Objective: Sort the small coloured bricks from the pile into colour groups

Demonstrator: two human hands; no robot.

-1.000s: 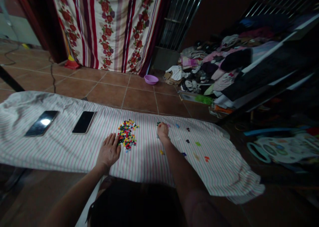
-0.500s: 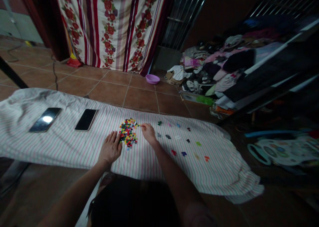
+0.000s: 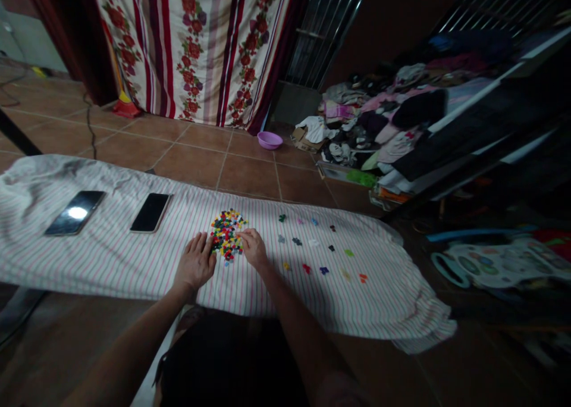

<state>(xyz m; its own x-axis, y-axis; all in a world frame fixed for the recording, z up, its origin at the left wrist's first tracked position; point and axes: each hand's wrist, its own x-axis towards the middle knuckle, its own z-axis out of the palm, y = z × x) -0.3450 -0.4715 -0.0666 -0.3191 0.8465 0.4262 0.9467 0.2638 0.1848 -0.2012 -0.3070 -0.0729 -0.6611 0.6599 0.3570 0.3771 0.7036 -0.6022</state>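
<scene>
A pile of small multicoloured pieces [image 3: 228, 231] lies on a striped cloth [image 3: 187, 282]. My left hand [image 3: 196, 260] rests flat at the pile's left edge, its fingers stretched out. At the right edge of the pile is my right hand [image 3: 253, 247], its thumb and fingertips pinched together; whatever they hold is too small to make out. Small single-colour groups are spread out to the right, among them a green one [image 3: 282, 218], a yellow one [image 3: 286, 266], a red one [image 3: 306, 268] and an orange one [image 3: 363, 278].
Two dark phones, one at the far left [image 3: 75, 213] and one nearer the pile [image 3: 150, 212], lie on the cloth. Beyond it, a purple basin [image 3: 270, 140] stands on the tiled floor, beside a heap of clothes [image 3: 379, 112]. A floral curtain [image 3: 191, 50] hangs behind.
My right hand has moved left and slightly down, closer against the pile. The yellow group right of it, hidden by my forearm before, now shows. The whole view has shifted slightly.
</scene>
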